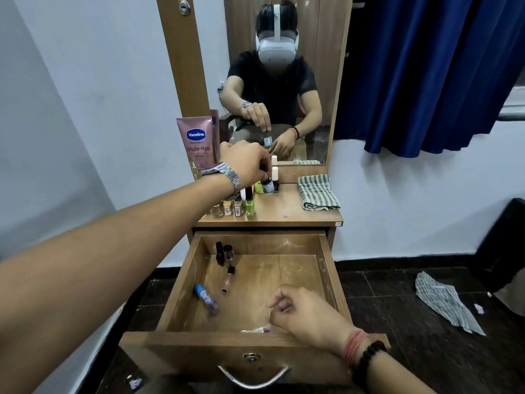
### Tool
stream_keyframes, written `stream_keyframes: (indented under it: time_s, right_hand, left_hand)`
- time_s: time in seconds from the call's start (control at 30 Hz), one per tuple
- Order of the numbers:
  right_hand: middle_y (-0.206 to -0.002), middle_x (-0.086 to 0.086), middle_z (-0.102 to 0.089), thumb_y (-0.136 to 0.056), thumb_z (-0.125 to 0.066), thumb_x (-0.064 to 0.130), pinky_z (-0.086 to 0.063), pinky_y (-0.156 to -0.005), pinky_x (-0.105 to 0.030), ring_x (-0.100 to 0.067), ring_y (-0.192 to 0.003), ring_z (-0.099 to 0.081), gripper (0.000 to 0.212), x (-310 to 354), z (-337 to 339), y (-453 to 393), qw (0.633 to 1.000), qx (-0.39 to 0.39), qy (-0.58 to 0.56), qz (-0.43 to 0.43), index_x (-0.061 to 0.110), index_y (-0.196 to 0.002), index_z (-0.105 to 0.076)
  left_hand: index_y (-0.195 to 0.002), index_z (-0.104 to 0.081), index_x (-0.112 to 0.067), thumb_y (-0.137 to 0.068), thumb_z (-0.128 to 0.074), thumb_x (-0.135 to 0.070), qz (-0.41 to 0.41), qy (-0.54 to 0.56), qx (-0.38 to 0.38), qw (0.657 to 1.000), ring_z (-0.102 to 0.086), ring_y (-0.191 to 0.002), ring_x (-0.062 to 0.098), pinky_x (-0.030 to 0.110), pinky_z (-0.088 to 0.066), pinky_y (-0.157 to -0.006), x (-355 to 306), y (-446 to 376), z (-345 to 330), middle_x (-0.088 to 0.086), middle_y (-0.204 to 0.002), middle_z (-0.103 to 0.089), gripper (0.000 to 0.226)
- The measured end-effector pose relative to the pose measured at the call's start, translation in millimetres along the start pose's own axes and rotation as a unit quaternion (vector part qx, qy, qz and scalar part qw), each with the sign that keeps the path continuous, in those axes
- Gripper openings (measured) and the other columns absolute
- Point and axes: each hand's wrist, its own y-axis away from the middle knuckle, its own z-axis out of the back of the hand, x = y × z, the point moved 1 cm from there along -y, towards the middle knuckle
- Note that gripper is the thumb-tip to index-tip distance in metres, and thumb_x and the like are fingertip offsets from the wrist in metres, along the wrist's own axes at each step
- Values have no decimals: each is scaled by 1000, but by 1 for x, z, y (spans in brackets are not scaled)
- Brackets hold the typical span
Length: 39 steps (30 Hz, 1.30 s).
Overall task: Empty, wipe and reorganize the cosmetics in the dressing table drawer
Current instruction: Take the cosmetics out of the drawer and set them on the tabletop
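My left hand reaches over the dressing table top, fingertips pinching the black cap of a small dark bottle that sits among the cosmetics at the back of the surface. At nine o'clock from that bottle stands a pink Vaseline tube, upright against the mirror frame. Toward seven o'clock, near the front edge, a row of small bottles includes a green nail polish. At three o'clock from the bottle lies a folded striped cloth, well apart from it. Below, the open drawer holds two dark bottles upright in its far left corner, a slim pinkish vial lying just in front of them, and a blue-capped tube lying at eight o'clock from the vial. My right hand rests over the drawer's front right corner, fingers loosely curled, holding nothing. At three o'clock, a second striped cloth lies on the dark floor.
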Motion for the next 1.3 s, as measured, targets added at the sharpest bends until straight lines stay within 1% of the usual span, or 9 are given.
stream_keyframes:
  time_s: [0.2,0.43,0.7,0.8,0.9,1.0,1.17,1.23,1.3]
  right_hand:
    - [-86,10,-65,-84,-60,22,-48,-75,-15,-1,-78,-61,18,-4,0,-1,1000,-1,-21,-10,20,-101,-66]
    - [-91,9,-68,-85,-63,28,-51,-79,-17,-3,-86,-64,17,-5,0,-3,1000,8,-11,-7,22,-101,-66]
    - [-90,7,-71,-85,-64,28,-53,-82,-21,-3,-86,-66,15,-6,0,-4,1000,17,-18,-8,23,-99,-65]
    - [-83,9,-69,-85,-64,27,-51,-76,-12,2,-80,-64,13,-6,0,-4,1000,17,-8,-5,24,-97,-66]
    - [-84,11,-67,-85,-66,28,-47,-69,-7,6,-75,-63,13,-7,1,-5,1000,15,-2,-2,24,-98,-66]
    - [-85,12,-68,-86,-67,29,-45,-64,-4,11,-71,-62,13,-6,-1,-5,1000,25,-14,-4,25,-98,-65]
    - [-97,7,-68,-84,-68,28,-51,-79,-19,-6,-91,-65,16,-6,0,-4,1000,19,-4,-15,25,-99,-66]
    - [-97,4,-70,-84,-67,21,-52,-75,-20,-10,-87,-66,11,-6,0,-4,1000,20,7,-14,26,-94,-66]
    - [-92,3,-69,-83,-66,14,-49,-68,-16,-7,-76,-63,13,-5,1,-5,1000,12,9,-11,26,-85,-64]
  left_hand:
    - [-75,-62,-28,-78,-67,-19,22,-89,48,995,-59,-90,22,42,-29,-89,3,-34,-35,-7,-84,-65,11]
    - [-94,-66,-21,-81,-62,-17,38,-117,74,990,-60,-91,29,48,-29,-96,11,-50,-59,3,-96,-65,13]
    - [-97,-65,-21,-83,-61,-17,33,-98,90,991,-60,-95,29,49,-31,-97,14,-54,-59,3,-99,-65,15]
    - [-97,-66,-21,-85,-60,-17,19,-118,87,989,-59,-95,29,45,-32,-92,13,-48,-53,3,-99,-66,14]
    - [-99,-67,-21,-86,-56,-19,1,-141,40,989,-59,-98,29,45,-31,-95,8,-40,-39,5,-99,-65,17]
    - [-96,-67,-22,-87,-52,-20,-34,-123,-15,992,-57,-99,29,43,-32,-91,1,-23,-20,4,-97,-67,18]
    - [-93,-66,-21,-89,-49,-24,-93,-29,-79,992,-61,-90,22,37,-48,-82,-4,26,-3,-1,-93,-69,18]
    - [-93,-67,-22,-90,-50,-26,-98,48,-53,993,-63,-82,15,33,-54,-75,-7,57,-13,-4,-87,-69,17]
    - [-93,-66,-26,-90,-51,-31,-104,68,30,992,-64,-75,10,29,-55,-69,-10,94,-33,-7,-84,-69,16]
